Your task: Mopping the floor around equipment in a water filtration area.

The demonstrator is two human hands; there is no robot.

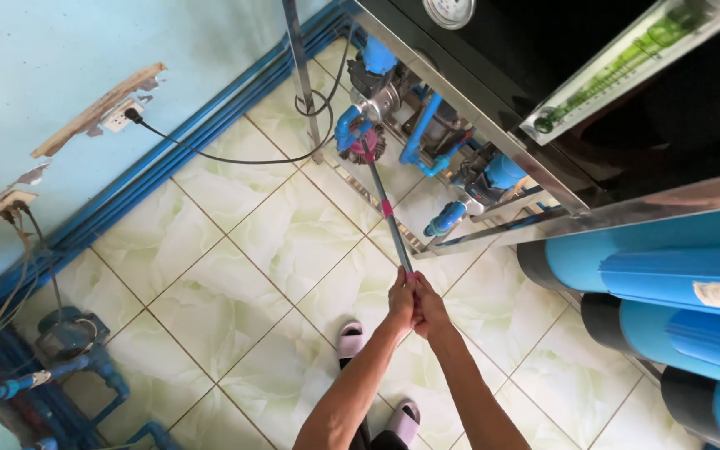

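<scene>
Pale green marbled tiles cover the floor (235, 242), with a black cable (210, 154) running from a wall socket (118, 117) along its far left edge. At the near middle, the left hand (402, 298) and right hand (431, 308) press together, fingers closed around the end of a long metal rod (387, 208). The rod slants up to a pink fitting (366, 143) on the blue-piped pump assembly (427, 142) at the floor's far edge. Blue cylinders (668, 275) lie along the right edge.

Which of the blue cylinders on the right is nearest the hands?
The topmost blue cylinder: its dark end cap lies closest to the clasped hands; the two below sit farther right.
</scene>
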